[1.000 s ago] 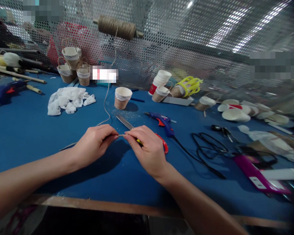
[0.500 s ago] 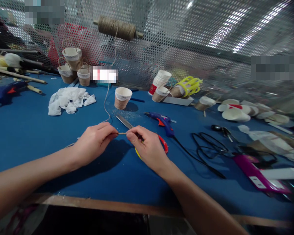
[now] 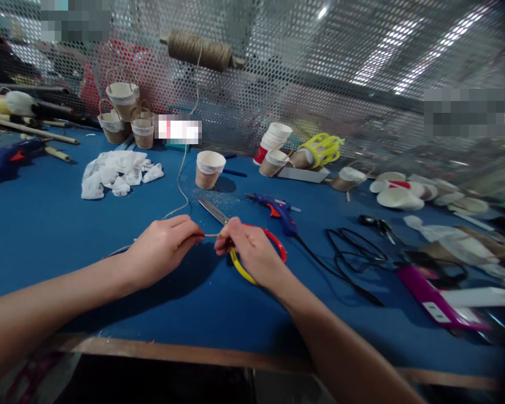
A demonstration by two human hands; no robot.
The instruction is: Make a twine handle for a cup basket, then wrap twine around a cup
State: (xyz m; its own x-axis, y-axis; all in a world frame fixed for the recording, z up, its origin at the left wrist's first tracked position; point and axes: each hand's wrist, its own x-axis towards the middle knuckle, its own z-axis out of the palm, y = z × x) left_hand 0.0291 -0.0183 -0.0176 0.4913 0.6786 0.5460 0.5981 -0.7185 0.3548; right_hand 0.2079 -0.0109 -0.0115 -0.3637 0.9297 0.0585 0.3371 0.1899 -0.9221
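Observation:
My left hand (image 3: 163,248) is closed in a pinch on a thin length of brown twine (image 3: 211,235). My right hand (image 3: 252,252) pinches the other end of that short piece, a few centimetres away. The twine runs back from my left hand up to a spool (image 3: 200,49) on the mesh screen. Under my right hand lie scissors (image 3: 258,252) with red and yellow handles, their blades pointing away over the blue table (image 3: 46,224).
A paper cup (image 3: 209,168) stands just beyond the scissors. A blue glue gun (image 3: 280,209) with black cable (image 3: 345,258) lies to the right. White cloth (image 3: 113,171) and small cup baskets (image 3: 126,112) sit at left; stacked cups (image 3: 275,140) and a purple tool (image 3: 440,300) at right.
My right hand has drawn slightly back toward me, uncovering the scissors' red and yellow handles. My left hand has barely moved and keeps its pinch on the twine.

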